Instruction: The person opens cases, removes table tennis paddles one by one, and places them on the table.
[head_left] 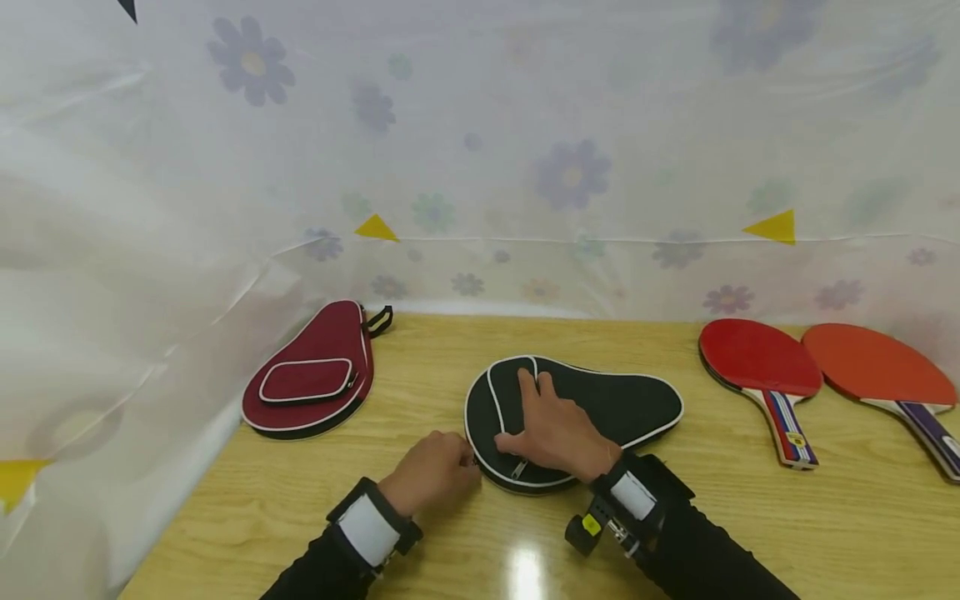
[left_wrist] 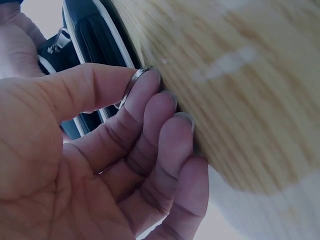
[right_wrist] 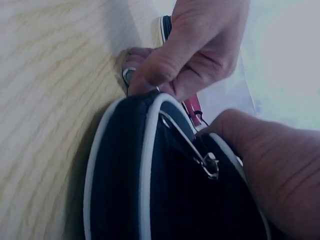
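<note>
A black table tennis paddle case (head_left: 622,400) with white piping lies flat on the table, its round end toward the left. My left hand (head_left: 435,473) is at the left edge of that round end. Between its thumb and index finger it pinches a small metal zipper pull (left_wrist: 131,86) at the case's side. My right hand (head_left: 558,429) rests on top of the case with thumb and fingers spread, pressing on the pocket. Beside the right thumb hangs the pocket's own metal zipper pull (right_wrist: 210,164).
A dark red paddle case (head_left: 307,379) with a black wrist loop lies at the left. Two table tennis paddles with red rubber, a nearer one (head_left: 761,358) and an outer one (head_left: 877,362), lie at the right. A flowered sheet (head_left: 480,150) hangs behind the wooden table (head_left: 262,517).
</note>
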